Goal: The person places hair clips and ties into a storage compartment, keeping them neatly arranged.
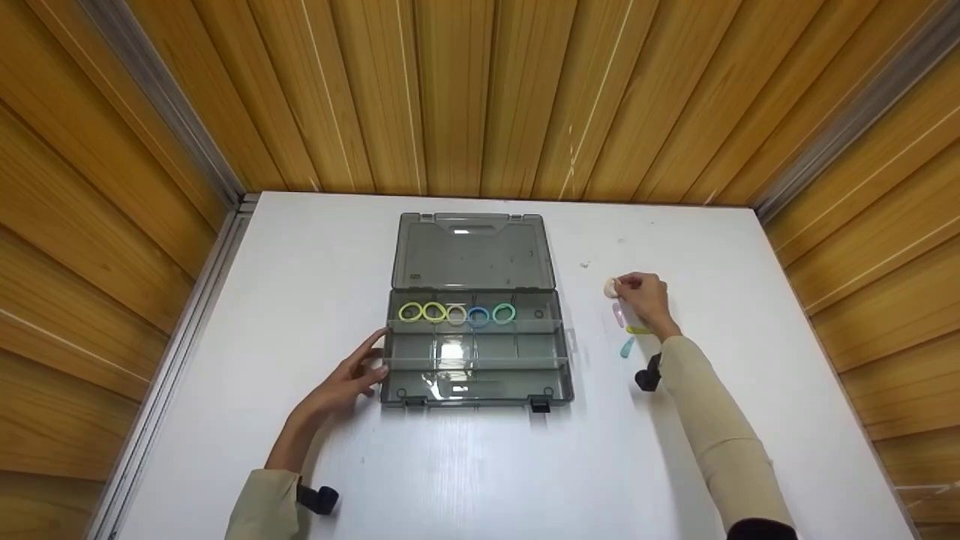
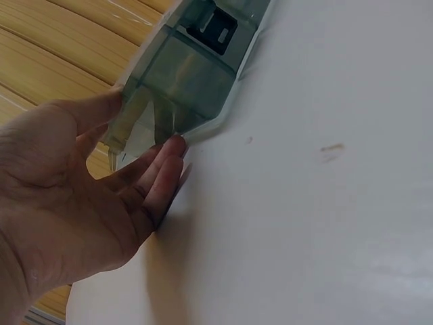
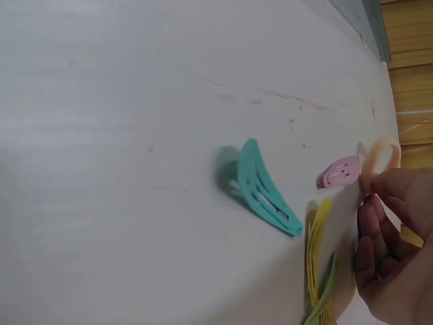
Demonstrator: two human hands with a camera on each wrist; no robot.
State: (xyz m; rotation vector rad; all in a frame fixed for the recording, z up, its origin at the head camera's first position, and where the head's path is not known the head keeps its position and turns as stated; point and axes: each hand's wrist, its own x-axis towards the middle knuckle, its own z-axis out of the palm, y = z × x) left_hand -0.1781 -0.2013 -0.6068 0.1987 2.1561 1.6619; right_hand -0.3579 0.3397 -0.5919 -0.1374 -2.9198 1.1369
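Observation:
Between thumb and fingertips, my right hand [image 1: 646, 301] pinches a cream hair tie [image 3: 368, 169] at the right of the table. Close by on the table lie a pink snap hair clip [image 3: 342, 171], a teal one [image 3: 251, 154], a yellow one [image 3: 315, 250] and a green one [image 3: 327, 291]. My left hand [image 1: 341, 386] rests against the left side of a grey see-through compartment box [image 1: 517, 386], thumb at its rim and the other fingers loosely bent along the outer wall. Several hair ties, yellow, beige, blue [image 1: 478, 323] and green, stand in a row in its back section.
The box's lid [image 1: 472, 259] lies folded back behind it. Two clear dividers [image 1: 517, 363] run across the box. Wood-patterned walls [image 1: 480, 97] enclose the white table [image 1: 465, 472] at the back and sides. Small marks dot the tabletop.

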